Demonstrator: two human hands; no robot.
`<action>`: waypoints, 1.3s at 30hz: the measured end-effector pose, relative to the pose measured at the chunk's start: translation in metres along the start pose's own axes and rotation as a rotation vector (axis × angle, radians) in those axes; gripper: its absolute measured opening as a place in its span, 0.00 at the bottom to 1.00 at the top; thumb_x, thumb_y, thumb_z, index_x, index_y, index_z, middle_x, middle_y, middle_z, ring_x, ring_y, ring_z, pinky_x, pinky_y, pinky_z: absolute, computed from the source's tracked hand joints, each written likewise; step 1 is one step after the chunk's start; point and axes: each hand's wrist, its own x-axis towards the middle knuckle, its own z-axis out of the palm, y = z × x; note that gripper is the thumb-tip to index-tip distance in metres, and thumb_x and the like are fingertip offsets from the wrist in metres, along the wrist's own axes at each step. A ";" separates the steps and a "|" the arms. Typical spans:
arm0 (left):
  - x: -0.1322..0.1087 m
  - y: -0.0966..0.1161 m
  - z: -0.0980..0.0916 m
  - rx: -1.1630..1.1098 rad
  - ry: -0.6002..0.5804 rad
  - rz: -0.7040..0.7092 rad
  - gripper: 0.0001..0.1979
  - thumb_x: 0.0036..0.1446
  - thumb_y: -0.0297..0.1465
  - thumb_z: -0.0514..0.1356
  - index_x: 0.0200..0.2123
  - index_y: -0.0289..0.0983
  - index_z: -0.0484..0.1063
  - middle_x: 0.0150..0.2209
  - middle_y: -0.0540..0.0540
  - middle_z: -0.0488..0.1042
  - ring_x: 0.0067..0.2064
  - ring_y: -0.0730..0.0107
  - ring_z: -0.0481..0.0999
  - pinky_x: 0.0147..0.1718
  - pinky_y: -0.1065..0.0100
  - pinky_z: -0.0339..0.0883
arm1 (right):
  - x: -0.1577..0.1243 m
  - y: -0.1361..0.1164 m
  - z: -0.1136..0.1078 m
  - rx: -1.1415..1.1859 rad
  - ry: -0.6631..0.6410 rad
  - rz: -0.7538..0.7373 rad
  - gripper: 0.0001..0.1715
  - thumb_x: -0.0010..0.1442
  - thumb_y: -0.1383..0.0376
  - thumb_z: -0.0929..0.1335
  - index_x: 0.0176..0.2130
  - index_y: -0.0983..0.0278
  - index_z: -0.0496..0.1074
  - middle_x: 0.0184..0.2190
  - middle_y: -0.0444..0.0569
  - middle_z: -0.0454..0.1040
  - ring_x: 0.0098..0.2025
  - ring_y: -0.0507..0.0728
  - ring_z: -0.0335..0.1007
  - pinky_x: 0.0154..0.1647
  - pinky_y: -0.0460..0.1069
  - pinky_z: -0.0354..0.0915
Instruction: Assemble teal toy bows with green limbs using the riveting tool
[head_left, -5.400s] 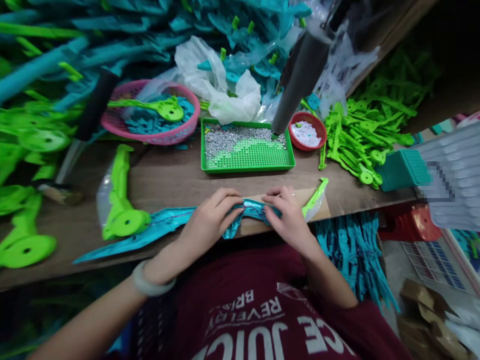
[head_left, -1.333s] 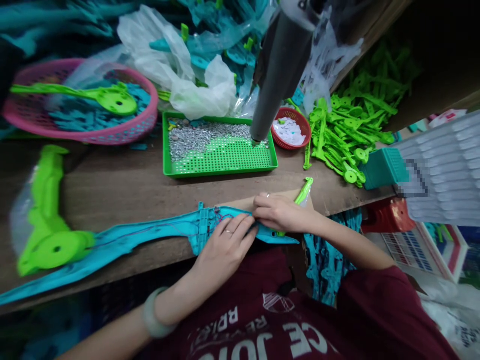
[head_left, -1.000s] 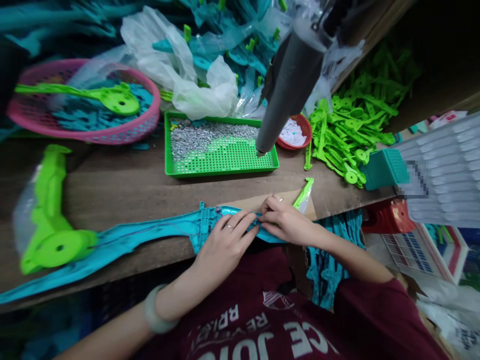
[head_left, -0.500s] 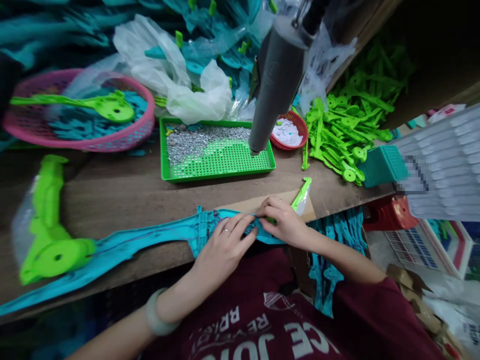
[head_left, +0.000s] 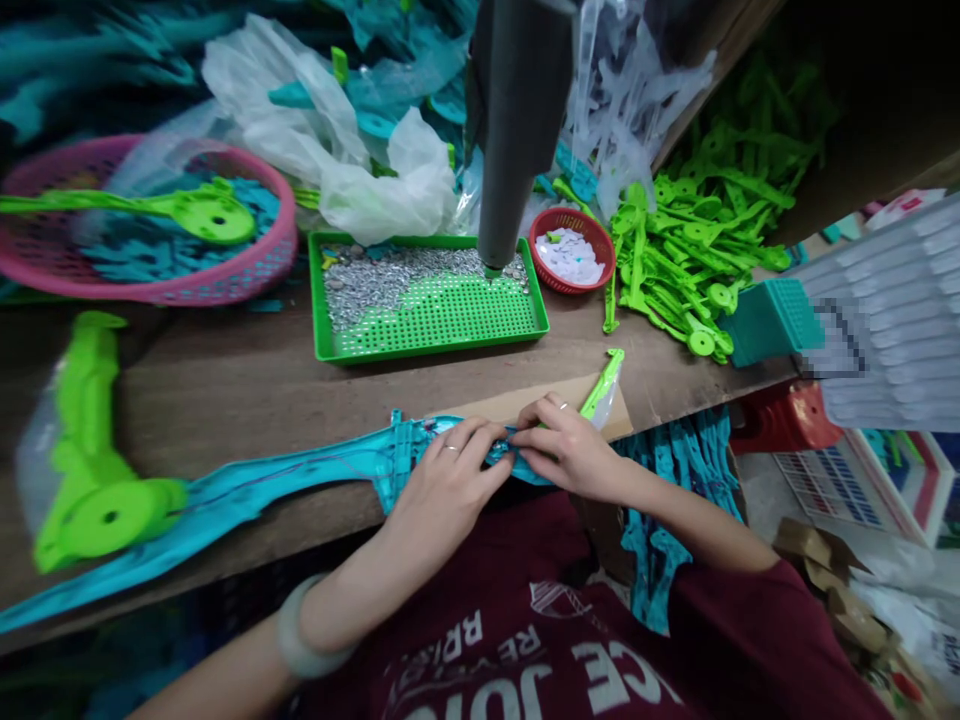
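Left side: a lime-green part (head_left: pixel 110 515) with a round end lay at lower left, overlapping the blue shell. Pink basket (head_left: pixel 217 288) above it, holding small blue pieces.

The blue shell (head_left: pixel 315 465) ran from the lower left corner to centre frame, on the bench (head_left: pixel 225 370) near its front edge. A thin dark wire (head_left: pixel 262 475) followed its hollow. Looked to be moulded plastic: probably light, stiff along its length, a bit slick; the wire seemed the fragile part. Best hold, I judged: the outer edges near the crosswise ribs, clear of the wire.

Centre: left hand (head_left: pixel 450 490) curled over the shell, fingers and thumb almost meeting, gripping it down. Green tray (head_left: pixel 431 350) of silvery bits above; grey tool (head_left: pixel 517 130) hung over it.

Right of centre: right hand (head_left: pixel 566 450) bunched, fingertips closed on the shell's right part; anything smaller between them could not be made out. A small lime piece (head_left: pixel 606 385) lay beyond, on cardboard (head_left: pixel 495 405).
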 end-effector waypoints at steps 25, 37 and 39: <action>-0.003 -0.006 0.008 -0.009 0.021 0.045 0.09 0.62 0.21 0.57 0.43 0.35 0.75 0.50 0.34 0.74 0.54 0.48 0.72 0.50 0.49 0.72 | 0.015 0.000 -0.026 -0.299 -0.237 -0.180 0.13 0.70 0.67 0.62 0.44 0.67 0.74 0.44 0.59 0.70 0.46 0.62 0.60 0.44 0.57 0.66; 0.004 -0.017 -0.004 -0.294 -0.015 0.004 0.05 0.66 0.25 0.57 0.44 0.36 0.69 0.44 0.43 0.74 0.49 0.57 0.73 0.48 0.56 0.72 | -0.006 -0.006 -0.002 -0.319 -0.018 -0.210 0.12 0.66 0.68 0.64 0.44 0.69 0.76 0.45 0.60 0.72 0.47 0.63 0.61 0.45 0.57 0.67; 0.004 -0.017 -0.007 -0.294 -0.004 0.000 0.04 0.67 0.27 0.55 0.44 0.36 0.68 0.45 0.42 0.73 0.48 0.58 0.73 0.46 0.58 0.73 | -0.011 -0.006 -0.001 -0.314 0.019 -0.195 0.12 0.66 0.68 0.64 0.45 0.68 0.76 0.45 0.59 0.73 0.48 0.63 0.62 0.46 0.58 0.68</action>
